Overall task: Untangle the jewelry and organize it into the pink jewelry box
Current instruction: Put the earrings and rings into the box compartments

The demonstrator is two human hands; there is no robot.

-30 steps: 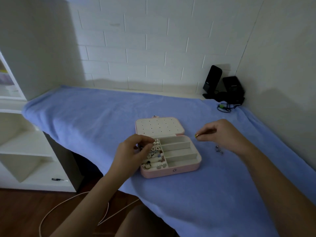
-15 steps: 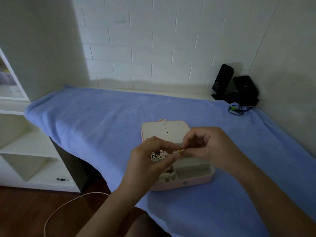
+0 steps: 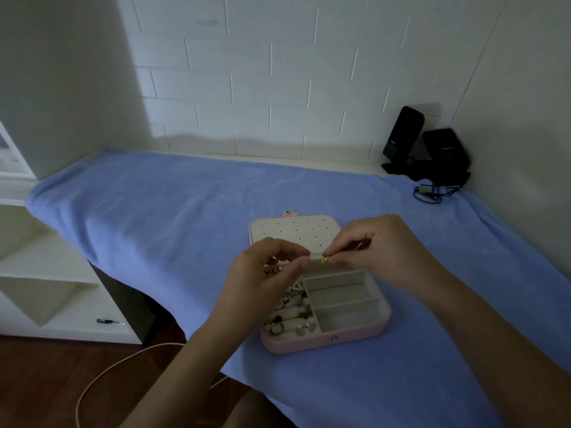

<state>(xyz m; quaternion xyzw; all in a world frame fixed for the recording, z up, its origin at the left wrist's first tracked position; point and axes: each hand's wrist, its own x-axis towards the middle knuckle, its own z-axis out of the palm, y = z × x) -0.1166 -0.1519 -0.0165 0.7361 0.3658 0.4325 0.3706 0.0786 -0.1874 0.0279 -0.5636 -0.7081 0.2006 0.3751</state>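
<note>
Blue-draped, the desk [image 3: 160, 211] is carrying the pink jewelry box [image 3: 324, 342], open near its middle, and over it the right hand [image 3: 386, 251] is pinching a small gold piece [image 3: 324, 261] beside the curled left hand [image 3: 262, 273], whose grip I cannot tell, so I am favouring slow teasing above the box

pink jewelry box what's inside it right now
Rings and small pieces sit on its left; the right compartments show only lining. The left hand covers the upper-left part.

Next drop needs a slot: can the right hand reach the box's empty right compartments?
Probably yes: the right hand, pinching a small gold piece, is over the open jewelry box, and the empty compartments lie uncovered.
</note>
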